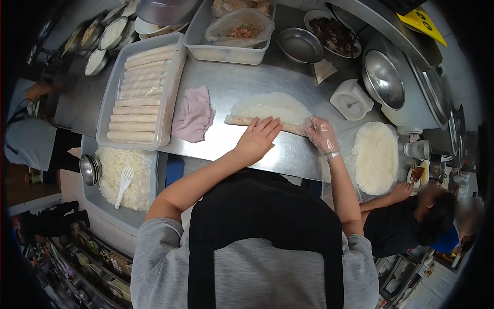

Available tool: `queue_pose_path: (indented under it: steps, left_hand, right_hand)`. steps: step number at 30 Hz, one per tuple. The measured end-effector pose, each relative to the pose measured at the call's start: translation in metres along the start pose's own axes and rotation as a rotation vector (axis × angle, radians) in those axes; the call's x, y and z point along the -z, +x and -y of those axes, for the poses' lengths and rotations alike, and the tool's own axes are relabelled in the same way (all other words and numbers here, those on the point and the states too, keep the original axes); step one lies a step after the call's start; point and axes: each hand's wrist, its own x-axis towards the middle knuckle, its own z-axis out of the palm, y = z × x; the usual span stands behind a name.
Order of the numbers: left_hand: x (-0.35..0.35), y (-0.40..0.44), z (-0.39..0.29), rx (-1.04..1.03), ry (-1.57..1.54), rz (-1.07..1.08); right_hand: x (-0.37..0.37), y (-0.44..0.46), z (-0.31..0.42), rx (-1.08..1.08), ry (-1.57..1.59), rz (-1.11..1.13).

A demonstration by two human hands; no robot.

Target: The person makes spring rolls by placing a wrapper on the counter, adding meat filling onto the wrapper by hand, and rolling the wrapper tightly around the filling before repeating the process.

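Note:
On the steel counter lies a thin, translucent round wrapper sheet [267,105], its near edge folded around a long, pale filled roll [289,127]. My left hand [260,136], bare, rests on the middle of this roll with fingers stretched out flat. At the right end, my right hand [320,134] wears a clear plastic glove, its fingers curled in and pinching the roll's end. A crumpled pink cloth [194,114] sits left of the sheet. Farther right, a stack of pale round wrapper sheets [376,157] lies on clear plastic.
Several finished rolls fill a plastic tray [167,131] at left. Below it, a bin [153,180] holds shredded white food and a white fork [123,185]. A scale [352,100], metal bowl [384,80] and metal dish [301,45] stand behind. Other people work at both sides.

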Motion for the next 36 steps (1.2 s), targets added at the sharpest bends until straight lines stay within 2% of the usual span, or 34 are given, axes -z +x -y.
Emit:
queue_pose_path:
  steps: [3,7,9,10,12,13,14,16,17,19,22,26,30,32,34,35,36]
  left_hand:
    - [0.001,0.002,0.003,0.028,-0.01,0.039]
    - [0.002,0.011,0.014,0.039,-0.04,0.089]
    - [0.001,0.016,0.019,0.036,-0.037,0.101]
    - [0.0,0.018,0.022,0.039,-0.034,0.113]
    - [-0.002,0.022,0.029,0.031,-0.034,0.111]
    - [-0.001,0.025,0.032,0.021,-0.036,0.114]
    - [0.0,0.028,0.034,0.018,-0.036,0.112]
    - [0.0,0.032,0.038,0.03,-0.052,0.16]
    - [0.0,0.033,0.038,0.034,-0.051,0.158]
    - [-0.001,0.034,0.033,0.026,0.041,-0.014]
    - [0.001,0.034,0.021,-0.038,-0.071,-0.056]
    - [-0.008,0.028,0.015,-0.04,-0.024,-0.139]
    - [-0.009,0.028,0.018,-0.046,-0.022,-0.15]
    - [-0.009,0.028,0.019,-0.047,-0.05,-0.132]
    - [-0.012,0.028,0.02,-0.045,-0.065,-0.135]
    - [-0.014,0.028,0.021,-0.042,-0.083,-0.134]
    - [-0.014,0.027,0.021,-0.039,-0.079,-0.14]
  right_hand:
    - [0.002,-0.003,-0.002,0.009,-0.078,-0.112]
    - [0.006,0.002,-0.007,0.005,-0.21,-0.154]
    - [0.003,0.006,-0.012,0.214,-0.329,-0.307]
    - [0.003,0.007,-0.007,0.216,-0.331,-0.31]
    - [-0.005,0.008,0.006,0.495,-0.344,-0.383]
    - [-0.01,0.008,0.014,0.612,-0.343,-0.355]
    - [-0.014,0.009,0.019,0.612,-0.345,-0.357]
    - [-0.021,0.012,0.023,0.662,-0.26,-0.191]
    - [-0.021,0.016,0.022,0.657,-0.248,-0.194]
    - [-0.019,0.024,0.021,0.62,-0.172,-0.148]
    - [-0.012,0.036,0.017,0.538,-0.045,-0.045]
    - [-0.006,0.043,0.016,0.454,0.03,0.101]
    - [0.006,0.066,0.023,0.416,0.185,0.09]
    - [0.021,0.097,0.039,0.227,0.399,-0.266]
    - [0.045,0.14,0.052,0.22,0.211,-0.375]
    - [0.054,0.164,0.056,0.226,0.209,-0.374]
    - [0.062,0.188,0.059,0.2,-0.02,-0.29]
